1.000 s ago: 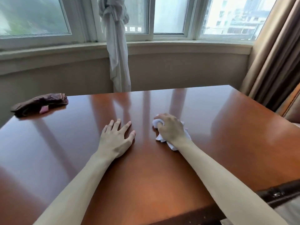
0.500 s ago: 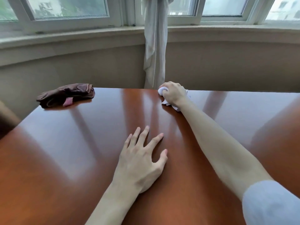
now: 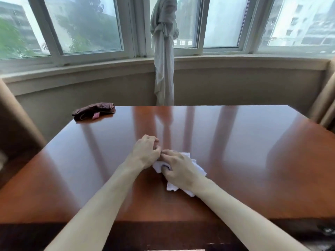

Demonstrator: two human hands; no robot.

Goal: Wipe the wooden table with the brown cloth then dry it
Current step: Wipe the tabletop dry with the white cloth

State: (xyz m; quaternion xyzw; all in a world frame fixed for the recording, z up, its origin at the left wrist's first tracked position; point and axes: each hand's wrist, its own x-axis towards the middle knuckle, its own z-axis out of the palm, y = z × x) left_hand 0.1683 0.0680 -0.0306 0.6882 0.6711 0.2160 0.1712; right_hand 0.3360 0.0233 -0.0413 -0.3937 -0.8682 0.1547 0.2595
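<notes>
The wooden table [image 3: 235, 151] is glossy and reddish-brown. A crumpled white cloth [image 3: 198, 166] lies on its middle near me. My right hand [image 3: 178, 169] lies over the cloth and grips it, with fingers curled round a fold. My left hand [image 3: 146, 153] has curled fingers and pinches the cloth's left edge, right against the right hand's fingertips. The brown cloth [image 3: 94, 111], bunched up and with a small pink tag, lies untouched at the table's far left corner.
A knotted pale curtain [image 3: 164, 57] hangs in front of the bay window behind the table's far edge. Beige drapes [image 3: 324, 104] hang at the right. A dark chair back [image 3: 16, 127] stands left of the table.
My right hand has pulled the white cloth back from the far edge to the table's middle. My left hand has lifted off the table, curled, and joined it at the cloth.
</notes>
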